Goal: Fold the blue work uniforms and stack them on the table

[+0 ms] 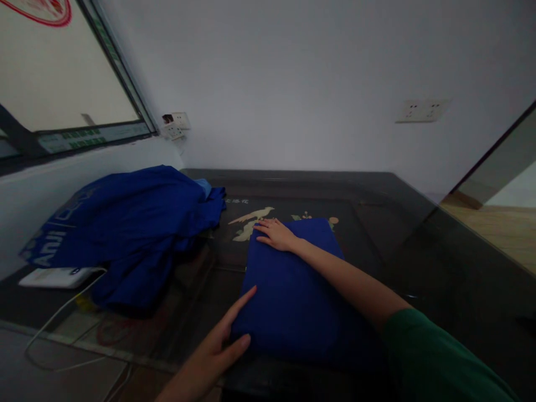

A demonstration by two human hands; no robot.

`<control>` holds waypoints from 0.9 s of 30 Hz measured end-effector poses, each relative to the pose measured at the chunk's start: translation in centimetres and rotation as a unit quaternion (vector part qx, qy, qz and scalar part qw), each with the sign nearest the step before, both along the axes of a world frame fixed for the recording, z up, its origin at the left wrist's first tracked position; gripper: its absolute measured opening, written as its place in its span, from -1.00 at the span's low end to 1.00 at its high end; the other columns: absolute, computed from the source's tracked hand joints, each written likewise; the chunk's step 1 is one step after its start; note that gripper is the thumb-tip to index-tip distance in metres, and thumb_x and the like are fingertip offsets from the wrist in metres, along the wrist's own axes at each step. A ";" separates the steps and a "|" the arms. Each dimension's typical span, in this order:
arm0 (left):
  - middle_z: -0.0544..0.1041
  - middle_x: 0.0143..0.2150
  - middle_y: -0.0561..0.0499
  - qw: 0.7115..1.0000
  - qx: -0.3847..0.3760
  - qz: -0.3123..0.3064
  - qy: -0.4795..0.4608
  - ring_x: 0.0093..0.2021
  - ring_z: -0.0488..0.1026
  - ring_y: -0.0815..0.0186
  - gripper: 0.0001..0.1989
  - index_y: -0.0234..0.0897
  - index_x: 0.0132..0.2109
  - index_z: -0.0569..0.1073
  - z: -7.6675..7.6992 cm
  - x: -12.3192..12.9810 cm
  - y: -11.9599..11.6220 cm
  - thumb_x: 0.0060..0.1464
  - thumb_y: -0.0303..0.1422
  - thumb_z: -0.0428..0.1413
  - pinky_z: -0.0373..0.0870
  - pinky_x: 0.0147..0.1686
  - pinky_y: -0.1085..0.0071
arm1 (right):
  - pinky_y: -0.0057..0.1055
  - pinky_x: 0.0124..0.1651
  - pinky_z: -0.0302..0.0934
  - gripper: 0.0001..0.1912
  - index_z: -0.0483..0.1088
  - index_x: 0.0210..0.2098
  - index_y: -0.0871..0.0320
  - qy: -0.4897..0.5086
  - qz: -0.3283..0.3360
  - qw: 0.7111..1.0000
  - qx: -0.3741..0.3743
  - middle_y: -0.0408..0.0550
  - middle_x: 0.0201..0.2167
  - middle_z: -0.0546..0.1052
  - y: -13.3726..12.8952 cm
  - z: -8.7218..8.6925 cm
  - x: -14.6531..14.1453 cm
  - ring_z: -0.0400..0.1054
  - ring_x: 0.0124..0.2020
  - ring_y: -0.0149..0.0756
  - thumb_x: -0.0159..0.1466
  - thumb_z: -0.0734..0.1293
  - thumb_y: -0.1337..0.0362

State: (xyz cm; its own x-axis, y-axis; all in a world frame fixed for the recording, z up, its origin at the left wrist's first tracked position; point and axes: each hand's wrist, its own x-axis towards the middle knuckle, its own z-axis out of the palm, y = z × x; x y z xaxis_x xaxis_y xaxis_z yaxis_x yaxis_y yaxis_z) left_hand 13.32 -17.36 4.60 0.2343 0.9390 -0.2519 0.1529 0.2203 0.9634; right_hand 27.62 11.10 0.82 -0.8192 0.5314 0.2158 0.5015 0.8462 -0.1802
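A blue cloth [293, 301], folded into a flat rectangle, lies on the dark glossy table [377, 206] in front of me. My right hand [275, 234] rests flat on its far left corner, fingers stretched out to the left. At the near left edge is my left hand [228, 335], thumb and forefinger apart, with the fingertips at the cloth's border. Neither hand grips anything that I can see. The cloth's near right part is dim and partly covered by my right forearm.
A heap of blue fabric [146, 223] with white lettering lies on the left. Under its edge sits a white device [58, 277] with a white cable [62, 307]. Wall sockets [422, 110] are on the back wall, and a window [71, 72] is at the left.
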 end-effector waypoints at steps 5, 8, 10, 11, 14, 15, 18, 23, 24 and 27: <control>0.29 0.30 0.06 0.996 -0.014 0.070 0.058 0.30 0.18 0.04 -0.39 0.13 0.20 0.36 -3.0 0.2 -1.9 0.01 0.11 0.08 0.12 0.26 0.12 | 0.09 0.32 -0.19 -0.47 0.18 0.28 0.01 0.001 -0.015 1.000 0.024 0.02 0.32 0.19 -0.4 -0.9 0.1 -0.03 0.35 -0.06 0.39 0.08 -0.01; 0.44 0.17 0.02 0.989 -0.025 0.082 0.118 0.20 0.30 0.01 -0.47 0.13 0.06 0.48 -3.8 0.1 -2.5 0.00 0.15 0.04 0.21 0.21 0.11 | 0.06 0.33 -0.19 -0.48 0.18 0.28 0.00 0.000 -0.017 1.000 0.025 -0.01 0.32 0.19 -0.5 -1.1 0.1 -0.04 0.35 -0.08 0.40 0.07 -0.01; 0.44 0.14 0.01 0.985 -0.007 0.089 0.150 0.17 0.33 0.02 -0.49 0.13 0.04 0.50 -3.9 -0.4 -2.7 0.00 0.14 0.02 0.25 0.18 0.13 | 0.04 0.32 -0.17 -0.48 0.18 0.28 0.00 0.009 -0.014 1.000 0.020 -0.01 0.32 0.19 -0.5 -1.1 0.0 -0.04 0.35 -0.10 0.40 0.08 0.00; 0.44 0.13 -0.01 0.980 0.013 0.097 0.171 0.16 0.33 0.02 -0.50 0.12 0.02 0.51 -3.7 -0.8 -2.6 0.01 0.13 0.02 0.27 0.16 0.14 | 0.04 0.32 -0.17 -0.49 0.18 0.28 0.00 0.019 -0.015 1.000 0.016 -0.01 0.31 0.20 -0.5 -0.9 0.1 -0.04 0.35 -0.10 0.40 0.09 0.01; 0.41 0.04 -0.09 0.947 0.105 0.158 0.258 0.11 0.35 0.04 -0.55 0.08 -0.01 0.55 -1.7 -2.1 -1.7 0.01 0.07 0.05 0.30 0.13 0.18 | 0.02 0.34 -0.20 -0.51 0.20 0.26 0.04 0.087 -0.051 0.995 0.013 0.01 0.28 0.25 -0.8 0.1 0.4 0.01 0.33 -0.16 0.40 0.10 0.06; 0.40 0.01 -0.10 0.932 0.139 0.181 0.282 0.08 0.37 0.05 -0.57 0.06 -0.02 0.55 -0.6 -2.2 -0.9 0.02 0.04 0.05 0.31 0.12 0.19 | -0.01 0.35 -0.21 -0.53 0.21 0.25 0.05 0.120 -0.072 0.990 0.015 0.01 0.27 0.27 -0.9 0.6 0.6 0.02 0.33 -0.19 0.41 0.09 0.08; 0.39 0.02 -0.10 0.906 0.241 0.158 0.311 0.10 0.34 0.09 -0.65 -0.01 -0.03 0.54 2.9 -0.8 3.2 0.13 -0.10 0.00 0.24 0.18 0.19 | -0.10 0.35 -0.16 -0.54 0.20 0.25 0.09 0.201 -0.128 0.971 0.028 0.01 0.27 0.27 -1.7 2.4 2.2 0.01 0.33 -0.25 0.41 0.07 0.17; 0.35 0.20 -0.17 0.867 0.342 0.028 0.362 0.24 0.22 0.07 -0.65 -0.25 0.07 0.48 4.1 4.0 14.0 0.18 -0.34 -0.02 -0.01 0.29 0.09 | -0.02 0.32 -0.09 -0.45 0.16 0.28 0.27 0.169 -0.241 0.955 0.020 0.20 0.31 0.16 -2.9 3.0 7.4 -0.08 0.36 -0.06 0.36 0.12 0.17; 0.31 0.24 -0.20 0.854 0.331 0.023 0.402 0.28 0.17 0.05 -0.62 -0.29 0.11 0.44 3.4 4.6 15.9 0.19 -0.35 -0.03 -0.06 0.30 0.05 | 0.00 0.31 -0.09 -0.44 0.15 0.28 0.28 0.148 -0.267 0.952 0.013 0.23 0.32 0.14 -3.0 2.7 8.5 -0.10 0.37 -0.03 0.36 0.12 0.16; 0.11 0.38 -0.17 0.820 0.269 -0.002 0.506 0.38 -0.03 0.04 -0.53 -0.27 0.28 0.26 0.5 4.9 19.7 0.26 -0.32 -0.10 -0.13 0.31 0.00 | 0.04 0.31 -0.13 -0.42 0.12 0.30 0.31 0.062 -0.313 0.948 -0.006 0.25 0.34 0.08 -3.3 1.1 11.4 -0.17 0.39 0.00 0.37 0.09 0.14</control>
